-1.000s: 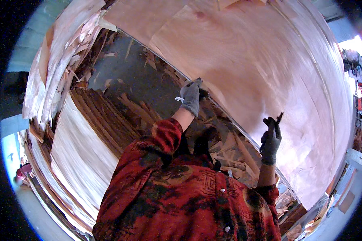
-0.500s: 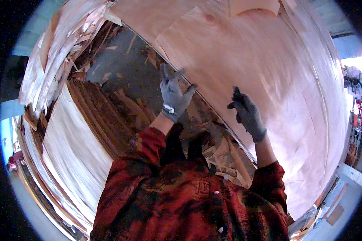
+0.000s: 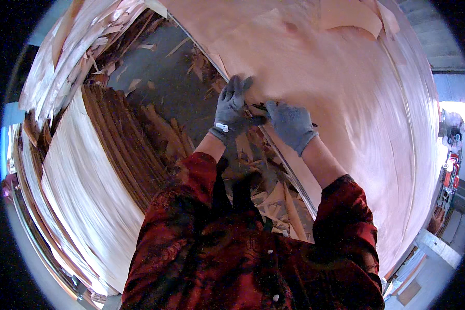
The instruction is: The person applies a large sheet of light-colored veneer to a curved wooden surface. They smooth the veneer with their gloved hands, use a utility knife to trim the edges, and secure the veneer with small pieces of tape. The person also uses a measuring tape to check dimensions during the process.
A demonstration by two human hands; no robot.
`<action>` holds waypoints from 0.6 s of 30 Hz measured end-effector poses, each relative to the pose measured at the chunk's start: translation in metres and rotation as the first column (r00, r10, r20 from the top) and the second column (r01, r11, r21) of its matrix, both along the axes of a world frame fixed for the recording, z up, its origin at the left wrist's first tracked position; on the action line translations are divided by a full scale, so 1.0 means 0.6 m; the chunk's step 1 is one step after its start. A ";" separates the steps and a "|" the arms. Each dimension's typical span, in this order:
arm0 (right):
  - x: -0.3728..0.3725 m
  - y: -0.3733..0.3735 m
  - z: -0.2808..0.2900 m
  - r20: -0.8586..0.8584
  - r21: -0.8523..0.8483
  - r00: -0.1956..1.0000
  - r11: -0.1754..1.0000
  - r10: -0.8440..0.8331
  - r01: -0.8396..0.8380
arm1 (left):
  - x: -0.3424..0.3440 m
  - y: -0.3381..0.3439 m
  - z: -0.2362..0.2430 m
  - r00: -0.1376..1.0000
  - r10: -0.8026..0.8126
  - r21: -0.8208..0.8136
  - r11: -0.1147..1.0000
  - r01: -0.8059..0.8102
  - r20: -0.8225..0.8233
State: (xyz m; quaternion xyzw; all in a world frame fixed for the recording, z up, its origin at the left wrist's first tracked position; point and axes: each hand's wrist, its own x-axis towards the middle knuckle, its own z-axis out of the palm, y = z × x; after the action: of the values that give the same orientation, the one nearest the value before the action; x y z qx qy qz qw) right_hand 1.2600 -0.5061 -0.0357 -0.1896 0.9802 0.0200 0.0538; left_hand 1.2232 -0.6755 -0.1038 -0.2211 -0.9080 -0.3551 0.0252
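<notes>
A broad pinkish veneer sheet (image 3: pixel 346 77) fills the right half, with a thin pale strip (image 3: pixel 287 168) along its diagonal near edge. My left hand (image 3: pixel 227 111), in a grey glove with a small white tag at the wrist, lies over that edge, its fingers upward and thumb out to the right. Just right of it, my right hand (image 3: pixel 289 124), also gloved, is bent over the edge, fingers closed around a small dark thing too small to name; its tip points toward my left thumb.
A stack of veneer sheets (image 3: pixel 93 170) stands at left, with torn, crumpled veneer (image 3: pixel 54 62) behind it. Wood scraps (image 3: pixel 289 212) litter the grey floor (image 3: pixel 165 67) between stack and sheet, around my dark-clad legs. Cluttered objects (image 3: pixel 452 170) and a pale beam (image 3: pixel 436 245) line the right rim.
My right hand has moved up and left along the edge to beside my left hand. My left hand let go of the edge, lifted with spread fingers and came back onto it slightly higher.
</notes>
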 end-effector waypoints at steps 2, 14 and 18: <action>-0.006 -0.004 -0.004 -0.028 0.046 0.999 0.998 0.035 -0.034 | 0.002 -0.001 0.007 1.000 0.001 0.026 1.000 -0.001 0.000; -0.021 -0.014 -0.004 -0.019 -0.004 0.998 0.998 0.059 -0.059 | 0.003 0.000 0.017 0.999 0.001 0.004 1.000 -0.001 0.044; -0.019 -0.011 -0.003 0.026 0.047 1.000 0.999 0.018 -0.019 | -0.002 0.004 0.010 1.000 0.015 -0.047 0.999 -0.014 0.013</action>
State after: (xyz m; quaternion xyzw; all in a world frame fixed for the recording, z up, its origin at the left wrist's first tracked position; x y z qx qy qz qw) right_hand 1.2483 -0.5125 -0.0377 -0.1976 0.9769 0.0415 0.0705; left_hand 1.2219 -0.6731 -0.0977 -0.2127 -0.9177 -0.3351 0.0168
